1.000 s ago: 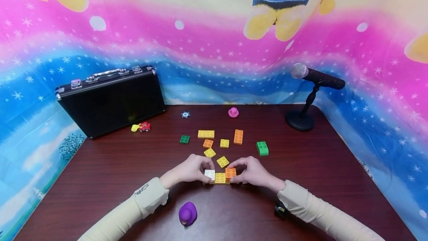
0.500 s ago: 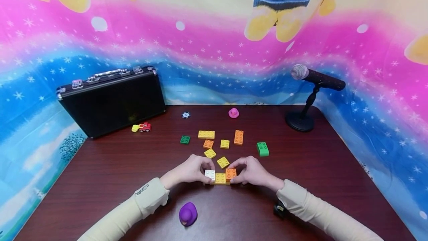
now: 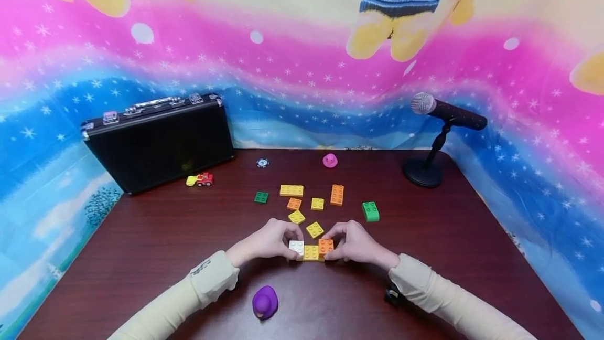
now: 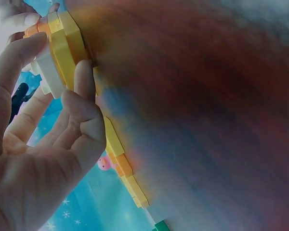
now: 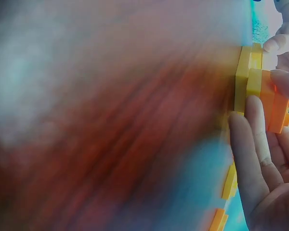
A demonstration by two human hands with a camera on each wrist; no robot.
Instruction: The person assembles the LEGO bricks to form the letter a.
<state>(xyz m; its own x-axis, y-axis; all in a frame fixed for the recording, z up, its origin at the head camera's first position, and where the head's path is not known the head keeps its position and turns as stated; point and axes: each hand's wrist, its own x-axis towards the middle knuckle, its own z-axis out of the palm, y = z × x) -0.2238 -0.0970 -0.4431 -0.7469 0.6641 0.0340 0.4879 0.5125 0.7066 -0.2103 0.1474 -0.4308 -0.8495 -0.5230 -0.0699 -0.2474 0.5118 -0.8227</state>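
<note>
Spreading across the lower frame, the one dark table (image 3: 141, 256) carries everything. One black case (image 3: 160, 146) stands at upper left, and one microphone (image 3: 455, 114) at upper right, angled on its stand, both likely parked aside to leave elbow room. Down to lower centre: two hands! The left hand (image 3: 266, 240) pinches the white brick (image 3: 296, 246), the right hand (image 3: 360, 243) the orange brick (image 3: 325, 246), fingers parted just a brick's width. Both bricks cap the ends of one build, a yellow brick (image 3: 311, 252) between them over a yellow base (image 5: 241, 77); a grip at each end probably steadies it. One purple toy (image 3: 265, 302) sits below (well out of the way), one toy car (image 3: 200, 179) left of centre. Eight loose bricks next: one long yellow (image 3: 291, 190), one long orange (image 3: 337, 194), one bright green (image 3: 370, 211), three small yellow (image 3: 314, 230), one small orange (image 3: 294, 203), one dark green (image 3: 261, 197). One pink toy (image 3: 330, 160), one chip (image 3: 262, 162), upper centre.
</note>
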